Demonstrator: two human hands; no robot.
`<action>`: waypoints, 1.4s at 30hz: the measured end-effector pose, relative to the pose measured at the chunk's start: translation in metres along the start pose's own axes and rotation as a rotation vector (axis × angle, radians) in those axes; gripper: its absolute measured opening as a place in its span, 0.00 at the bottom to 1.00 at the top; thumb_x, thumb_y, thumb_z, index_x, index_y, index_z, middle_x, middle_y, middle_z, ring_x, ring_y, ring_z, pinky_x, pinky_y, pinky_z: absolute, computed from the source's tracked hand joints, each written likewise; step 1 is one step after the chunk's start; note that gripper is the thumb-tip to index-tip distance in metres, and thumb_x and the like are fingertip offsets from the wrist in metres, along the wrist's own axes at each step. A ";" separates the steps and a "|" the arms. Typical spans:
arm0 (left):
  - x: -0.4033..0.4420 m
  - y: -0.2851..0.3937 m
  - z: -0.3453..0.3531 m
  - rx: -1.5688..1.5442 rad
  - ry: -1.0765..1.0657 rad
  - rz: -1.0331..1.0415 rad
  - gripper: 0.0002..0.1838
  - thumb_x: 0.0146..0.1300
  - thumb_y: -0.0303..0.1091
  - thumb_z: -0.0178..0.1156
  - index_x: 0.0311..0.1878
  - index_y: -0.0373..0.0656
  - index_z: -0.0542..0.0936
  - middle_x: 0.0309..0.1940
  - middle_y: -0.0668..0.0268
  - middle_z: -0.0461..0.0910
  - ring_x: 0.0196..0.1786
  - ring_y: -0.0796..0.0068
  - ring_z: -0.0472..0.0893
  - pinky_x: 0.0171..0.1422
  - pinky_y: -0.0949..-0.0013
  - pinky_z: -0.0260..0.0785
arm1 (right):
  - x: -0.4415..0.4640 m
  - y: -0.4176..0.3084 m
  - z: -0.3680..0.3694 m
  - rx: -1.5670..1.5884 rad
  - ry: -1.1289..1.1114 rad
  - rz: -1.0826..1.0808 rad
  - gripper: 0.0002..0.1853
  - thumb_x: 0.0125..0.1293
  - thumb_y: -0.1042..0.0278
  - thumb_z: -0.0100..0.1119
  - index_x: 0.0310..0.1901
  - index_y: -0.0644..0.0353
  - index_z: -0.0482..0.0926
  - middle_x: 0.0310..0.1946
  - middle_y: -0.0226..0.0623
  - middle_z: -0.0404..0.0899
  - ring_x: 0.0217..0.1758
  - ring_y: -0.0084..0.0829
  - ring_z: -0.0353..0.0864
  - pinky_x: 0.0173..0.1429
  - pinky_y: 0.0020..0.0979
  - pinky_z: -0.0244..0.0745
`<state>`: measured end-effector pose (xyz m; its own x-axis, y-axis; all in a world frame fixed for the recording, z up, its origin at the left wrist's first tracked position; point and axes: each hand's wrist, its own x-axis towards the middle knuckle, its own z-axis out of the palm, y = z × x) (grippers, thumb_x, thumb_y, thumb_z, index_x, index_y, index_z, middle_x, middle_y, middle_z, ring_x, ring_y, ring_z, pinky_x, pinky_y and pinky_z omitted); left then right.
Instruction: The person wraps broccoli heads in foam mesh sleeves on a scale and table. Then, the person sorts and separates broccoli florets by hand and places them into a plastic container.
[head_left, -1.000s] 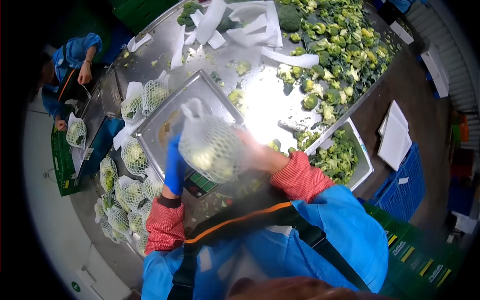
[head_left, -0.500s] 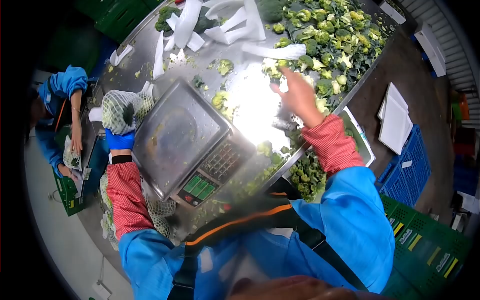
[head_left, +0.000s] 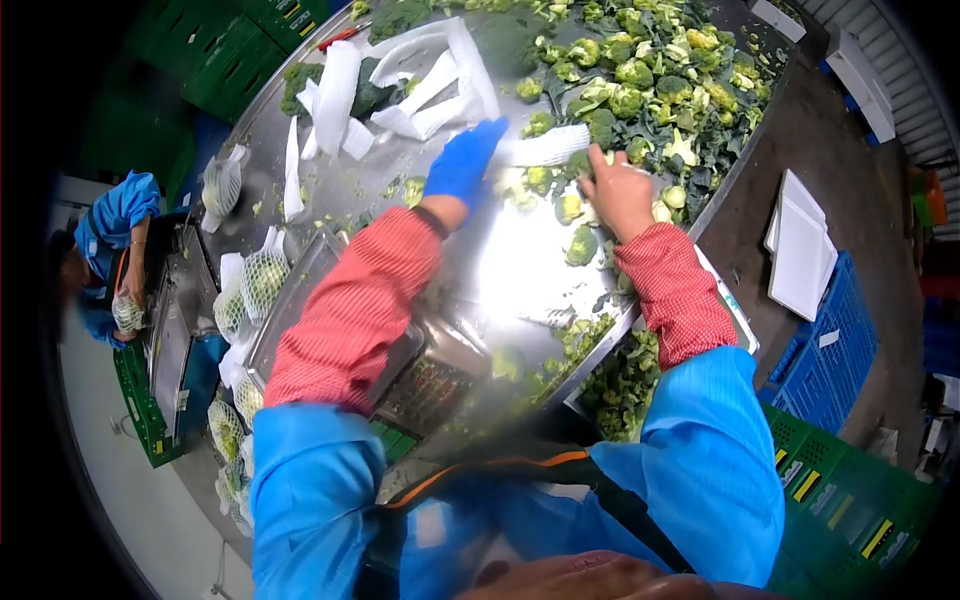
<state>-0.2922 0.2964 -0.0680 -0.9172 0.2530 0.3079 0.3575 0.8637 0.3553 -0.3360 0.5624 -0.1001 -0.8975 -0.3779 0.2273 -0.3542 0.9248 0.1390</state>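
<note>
Where white netting (head_left: 548, 147) lies, left hand (head_left: 464, 168) extends fingers; right hand (head_left: 622, 197) parts fingers near broccoli (head_left: 581, 246); grips unclear.

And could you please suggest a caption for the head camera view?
A blue-gloved left hand and a bare right hand over a metal table strewn with broccoli florets.

One head-worn camera looks forward and steeply down from close above the metal table (head_left: 515, 285), in wide view.
</note>
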 end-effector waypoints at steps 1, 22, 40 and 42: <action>0.016 -0.002 0.016 0.264 0.038 -0.038 0.33 0.55 0.27 0.60 0.66 0.57 0.69 0.65 0.57 0.68 0.62 0.52 0.72 0.64 0.53 0.65 | -0.002 0.000 -0.002 0.022 0.010 -0.053 0.24 0.62 0.45 0.58 0.55 0.46 0.68 0.34 0.38 0.76 0.18 0.31 0.77 0.17 0.32 0.67; 0.014 0.068 0.047 -0.190 -0.411 -0.371 0.72 0.29 0.60 0.78 0.77 0.57 0.44 0.73 0.41 0.46 0.75 0.38 0.46 0.75 0.45 0.48 | 0.060 0.046 -0.013 0.514 -0.086 0.217 0.22 0.63 0.58 0.52 0.58 0.51 0.67 0.37 0.51 0.78 0.36 0.53 0.80 0.39 0.48 0.76; -0.013 0.233 0.067 -0.834 -0.169 0.051 0.56 0.45 0.37 0.73 0.75 0.46 0.50 0.65 0.47 0.65 0.64 0.47 0.68 0.68 0.55 0.62 | -0.115 0.088 -0.095 1.124 0.279 0.508 0.21 0.59 0.60 0.63 0.53 0.53 0.73 0.39 0.40 0.83 0.38 0.34 0.83 0.43 0.33 0.76; -0.042 0.255 0.086 -1.056 -0.295 0.061 0.49 0.50 0.38 0.70 0.74 0.47 0.55 0.66 0.49 0.65 0.68 0.49 0.66 0.71 0.57 0.57 | -0.164 0.105 -0.102 1.210 0.130 0.570 0.22 0.59 0.58 0.63 0.55 0.53 0.72 0.39 0.41 0.83 0.39 0.36 0.83 0.44 0.33 0.75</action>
<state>-0.1777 0.5438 -0.0657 -0.8485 0.4985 0.1773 0.2452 0.0736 0.9667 -0.1997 0.7172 -0.0248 -0.9891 0.1313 0.0668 -0.0111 0.3858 -0.9225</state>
